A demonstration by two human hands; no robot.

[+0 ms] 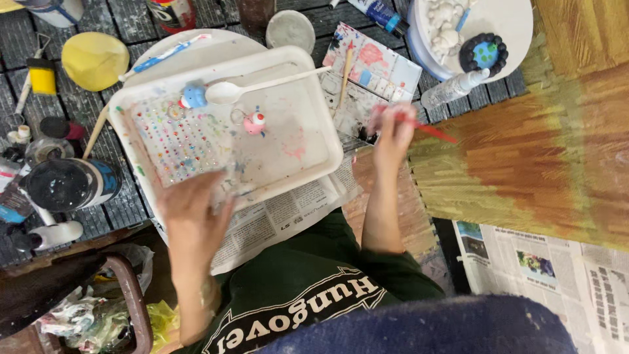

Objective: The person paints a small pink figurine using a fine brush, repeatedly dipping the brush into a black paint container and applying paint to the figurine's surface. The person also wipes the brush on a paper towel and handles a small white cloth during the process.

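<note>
the right hand point(393, 134) is a bit right of the middle of the frame, and its fingers are shut around a thin red stick point(429, 129), maybe a brush or a pencil, it is too blurry to tell. the stick's long side runs from the fingers out to the right and a little down, so its tip hangs over the brown wood floor point(557, 151). just up and left of this hand lies a paint palette point(370, 69) with pink and blue spots, and the hand is close to its lower edge. the left hand point(193, 213) is in the lower left part of the frame, at the near edge of a white tray point(314, 118). its fingers are spread flat and a little blurry, and they seem to touch a clear sheet of tiny coloured gems point(180, 141) that lies in the left half of the tray. i cannot tell if they pinch it. the gems lie straight up the frame from these fingers, so the left hand is much nearer to them than the right. further up in the tray are a small blue figure point(193, 96), a small pink figure point(253, 122) and a white spoon point(226, 92). newspaper point(282, 213) sticks out under the tray.
</note>
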